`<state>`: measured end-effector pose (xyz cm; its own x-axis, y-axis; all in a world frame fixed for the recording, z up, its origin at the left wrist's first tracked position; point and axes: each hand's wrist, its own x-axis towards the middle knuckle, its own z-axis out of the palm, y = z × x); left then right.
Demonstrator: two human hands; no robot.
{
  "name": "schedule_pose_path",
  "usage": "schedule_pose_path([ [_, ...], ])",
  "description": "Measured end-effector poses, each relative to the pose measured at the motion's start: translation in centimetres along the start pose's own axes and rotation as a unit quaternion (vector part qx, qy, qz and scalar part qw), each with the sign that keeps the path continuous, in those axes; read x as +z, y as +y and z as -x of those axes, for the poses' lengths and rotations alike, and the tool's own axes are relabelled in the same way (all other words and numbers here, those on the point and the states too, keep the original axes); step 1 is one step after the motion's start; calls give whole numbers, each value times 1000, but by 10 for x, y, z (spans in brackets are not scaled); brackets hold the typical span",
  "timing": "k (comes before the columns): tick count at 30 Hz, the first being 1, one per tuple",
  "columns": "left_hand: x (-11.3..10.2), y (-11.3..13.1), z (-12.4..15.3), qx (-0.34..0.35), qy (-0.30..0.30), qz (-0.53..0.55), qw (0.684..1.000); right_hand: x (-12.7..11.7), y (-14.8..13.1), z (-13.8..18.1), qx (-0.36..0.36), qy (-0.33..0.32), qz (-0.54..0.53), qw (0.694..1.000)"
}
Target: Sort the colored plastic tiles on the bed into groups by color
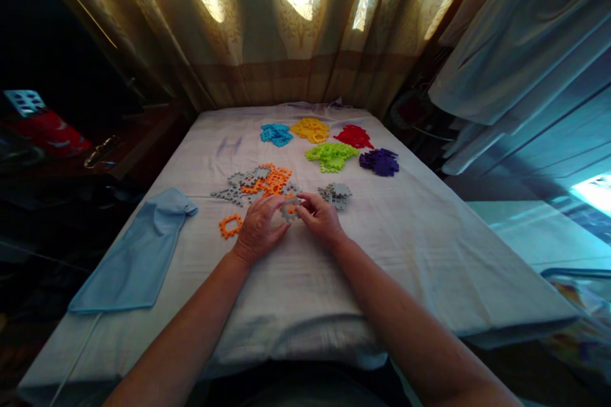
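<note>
Near the middle of the table, my left hand (260,224) and my right hand (321,219) pinch a grey toothed building piece (289,212) between them, with some orange showing through it. Whether that orange is joined to the grey is too small to tell. Just beyond my fingers lies a mixed heap of orange pieces (273,179) and grey pieces (236,186). A single orange frame-shaped piece (230,226) rests left of my left hand. Close behind my right hand sits a small pile of grey pieces (338,194).
Farther back are sorted piles: blue pieces (276,134), yellow pieces (311,130), red pieces (354,136), lime green pieces (331,156) and dark purple pieces (379,162). A folded light-blue cloth (136,254) lies at the left edge of the white-covered table (420,267). Curtains (267,44) hang behind.
</note>
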<state>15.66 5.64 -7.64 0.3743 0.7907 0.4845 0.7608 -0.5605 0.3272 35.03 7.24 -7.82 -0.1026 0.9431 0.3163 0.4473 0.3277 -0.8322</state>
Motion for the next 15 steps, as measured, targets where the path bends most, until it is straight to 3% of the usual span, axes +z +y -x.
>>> schedule_pose_path([
  [8,10,-3,1,-74,-32,-101,992,-28,13,-9,47,81,80,992],
  [15,6,5,0,-71,-75,-111,988,-39,22,-12,41,99,176,978],
])
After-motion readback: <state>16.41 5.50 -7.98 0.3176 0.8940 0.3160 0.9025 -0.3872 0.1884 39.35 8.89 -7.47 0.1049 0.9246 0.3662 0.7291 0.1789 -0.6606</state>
